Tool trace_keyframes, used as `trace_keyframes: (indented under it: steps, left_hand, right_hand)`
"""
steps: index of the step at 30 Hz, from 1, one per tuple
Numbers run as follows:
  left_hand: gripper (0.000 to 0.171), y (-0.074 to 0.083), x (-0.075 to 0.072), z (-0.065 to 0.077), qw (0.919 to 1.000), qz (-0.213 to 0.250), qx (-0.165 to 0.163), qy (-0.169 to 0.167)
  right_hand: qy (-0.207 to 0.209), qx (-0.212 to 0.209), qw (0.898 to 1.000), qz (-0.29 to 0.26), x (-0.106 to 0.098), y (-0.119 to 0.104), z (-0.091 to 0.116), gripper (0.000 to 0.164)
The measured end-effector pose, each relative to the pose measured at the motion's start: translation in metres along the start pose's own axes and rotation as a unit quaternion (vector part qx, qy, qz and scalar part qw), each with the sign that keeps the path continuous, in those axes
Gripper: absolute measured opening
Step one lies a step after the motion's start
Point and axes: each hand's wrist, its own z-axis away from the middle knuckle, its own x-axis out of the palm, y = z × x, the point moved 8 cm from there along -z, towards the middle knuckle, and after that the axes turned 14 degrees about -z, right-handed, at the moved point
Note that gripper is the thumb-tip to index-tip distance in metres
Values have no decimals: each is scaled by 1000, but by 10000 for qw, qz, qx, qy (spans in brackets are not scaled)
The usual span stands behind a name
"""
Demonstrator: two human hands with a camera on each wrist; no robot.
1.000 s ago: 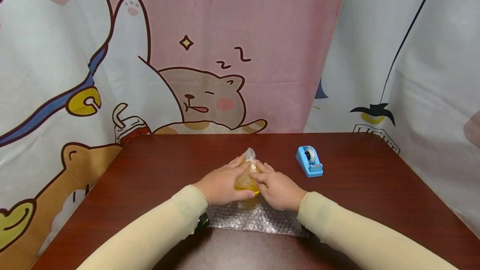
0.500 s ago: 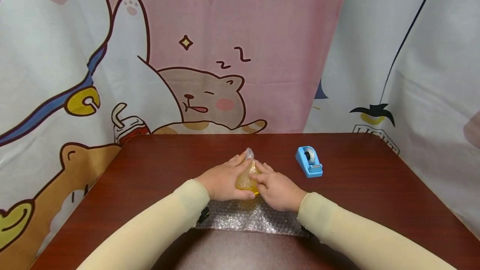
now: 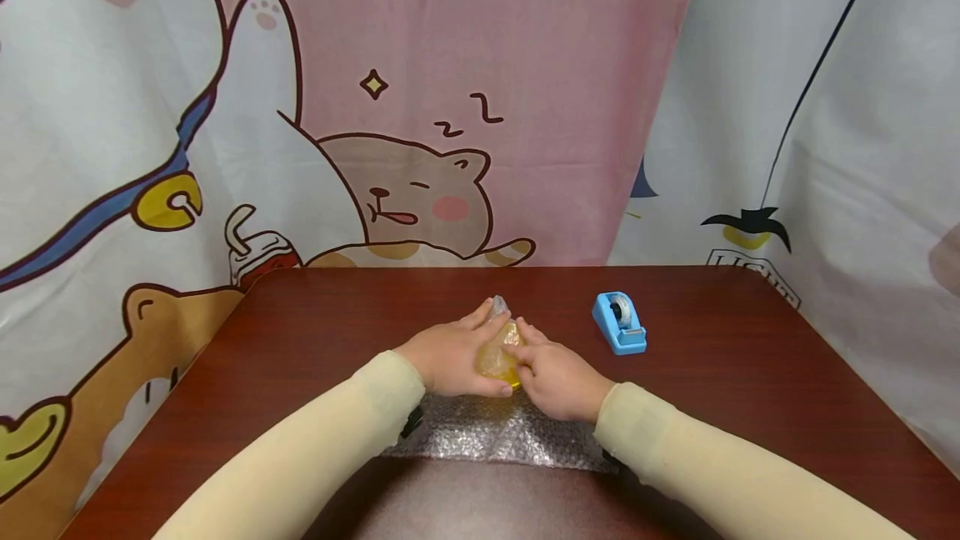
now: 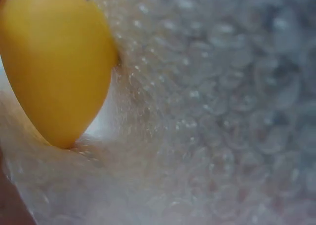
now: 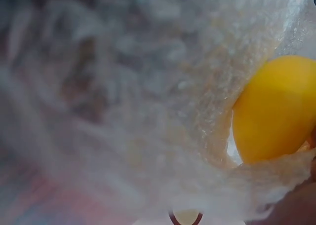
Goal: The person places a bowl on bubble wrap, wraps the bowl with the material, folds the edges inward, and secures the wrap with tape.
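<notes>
A smooth, rounded yellow thing (image 4: 59,67), narrowing toward its lower end, sits inside clear bubble wrap (image 3: 498,432). Its kind does not show. In the head view the wrap is gathered over it and rises to a crumpled tip at the far side. My left hand (image 3: 453,361) holds the bundle from the left, fingers spread over the wrap and thumb at its near edge. From the right, my right hand (image 3: 562,377) holds it with fingers over the folded wrap. Both wrist views show the yellow thing at an opening in the wrap; palms are mostly hidden.
A blue tape dispenser (image 3: 619,323) with a roll of tape stands to the right behind the hands. Everything rests on a dark reddish-brown table (image 3: 337,307). A cartoon-printed curtain (image 3: 555,107) hangs behind its far edge.
My left hand has shifted slightly right and away from me over the bundle, covering more of the wrap near the tip. The right hand stays nearly in place.
</notes>
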Motion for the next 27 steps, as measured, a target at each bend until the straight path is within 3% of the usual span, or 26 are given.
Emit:
trace_keyframes:
  steps: [5,27]
  left_hand:
    - [111,0,1,-1,9999,-72,-44,-139]
    - [113,-1,5,4,9998,133,-130,118]
  right_hand:
    - [-79,-160,9998,3,1,-1,2,43]
    - [-471,-157,9988,-37,2,5,9,61]
